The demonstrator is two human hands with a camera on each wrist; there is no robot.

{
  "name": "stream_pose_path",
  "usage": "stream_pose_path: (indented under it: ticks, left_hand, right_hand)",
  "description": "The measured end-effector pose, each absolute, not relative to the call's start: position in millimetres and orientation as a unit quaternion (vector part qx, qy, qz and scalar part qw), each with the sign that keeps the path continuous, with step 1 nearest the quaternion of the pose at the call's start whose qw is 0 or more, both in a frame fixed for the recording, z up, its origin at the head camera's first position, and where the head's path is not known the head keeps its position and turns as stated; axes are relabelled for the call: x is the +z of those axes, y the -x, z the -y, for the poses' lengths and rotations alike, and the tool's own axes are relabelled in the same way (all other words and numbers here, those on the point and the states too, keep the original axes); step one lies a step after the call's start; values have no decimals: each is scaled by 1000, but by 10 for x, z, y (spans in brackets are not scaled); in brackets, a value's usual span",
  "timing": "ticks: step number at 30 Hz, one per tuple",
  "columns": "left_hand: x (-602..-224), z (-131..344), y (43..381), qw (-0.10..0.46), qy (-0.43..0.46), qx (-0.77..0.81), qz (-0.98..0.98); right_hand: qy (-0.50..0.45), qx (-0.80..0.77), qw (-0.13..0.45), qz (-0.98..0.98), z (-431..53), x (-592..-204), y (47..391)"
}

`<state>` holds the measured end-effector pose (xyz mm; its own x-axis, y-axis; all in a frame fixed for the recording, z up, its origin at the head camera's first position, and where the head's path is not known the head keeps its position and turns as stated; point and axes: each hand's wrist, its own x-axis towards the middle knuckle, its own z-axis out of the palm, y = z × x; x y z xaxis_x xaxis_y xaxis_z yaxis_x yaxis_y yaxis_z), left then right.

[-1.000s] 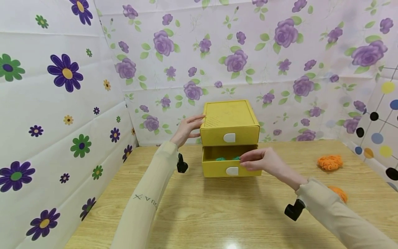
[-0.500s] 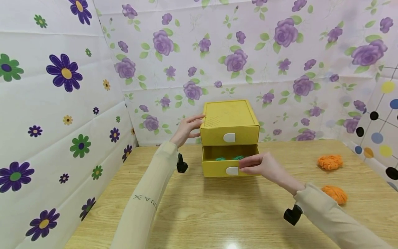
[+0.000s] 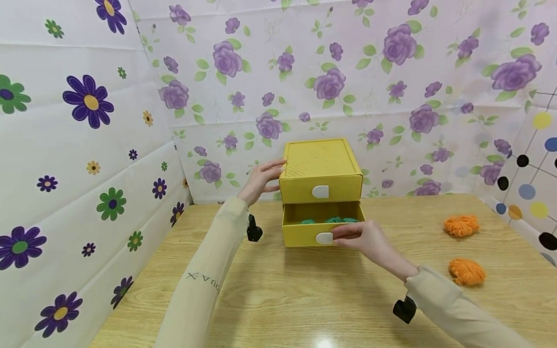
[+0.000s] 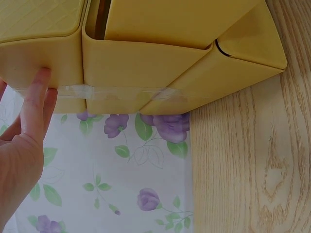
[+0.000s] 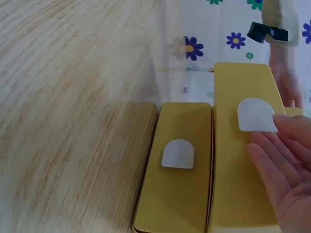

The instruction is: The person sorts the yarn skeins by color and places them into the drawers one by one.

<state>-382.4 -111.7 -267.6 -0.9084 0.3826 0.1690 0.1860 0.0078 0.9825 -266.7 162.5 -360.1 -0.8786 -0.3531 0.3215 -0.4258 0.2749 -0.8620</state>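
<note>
A yellow drawer cabinet (image 3: 322,157) stands on the table, with one yellow drawer (image 3: 304,237) pulled partway out. Several green bundles (image 3: 335,220) like yarn show inside it. My left hand (image 3: 261,181) steadies the cabinet, fingertips on its left side and top edge. In the left wrist view its extended fingers (image 4: 34,104) touch the yellow side panel. My right hand (image 3: 367,241) is at the pulled-out drawer's front, its fairly straight fingertips right at the edge of the white tab handle (image 5: 255,115). A gap shows between thumb and index finger.
Two orange yarn-like bundles, a farther one (image 3: 461,225) and a nearer one (image 3: 466,271), lie at the right on the wooden table (image 3: 278,299). A closed drawer (image 5: 182,194) sits below the pulled-out one. Flowered sheets (image 3: 261,72) hang behind and at the left.
My right hand has moved down and slightly left, from the drawer's rim to its tab. More green shows inside, and the nearer orange bundle is uncovered. The left hand stays put.
</note>
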Motion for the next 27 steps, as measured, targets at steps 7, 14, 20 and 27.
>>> stream_pose_path:
  ticks: [7, 14, 20, 27]
  left_hand:
    - [-2775, 1138, 3947, 61, -194, 679, -705]
    - [-2814, 1153, 3989, 53, -193, 681, -705]
    - [-2695, 1129, 3839, 64, -196, 680, -704]
    - [-2745, 1125, 3916, 64, -194, 680, -704]
  right_hand:
    - [-229, 535, 81, 809, -1547, -3571, 2623]
    - [-214, 524, 116, 816, -1510, -3642, 2661]
    - [-212, 504, 140, 825, -1505, -3658, 2677]
    - [-211, 487, 151, 834, -1512, -3669, 2698]
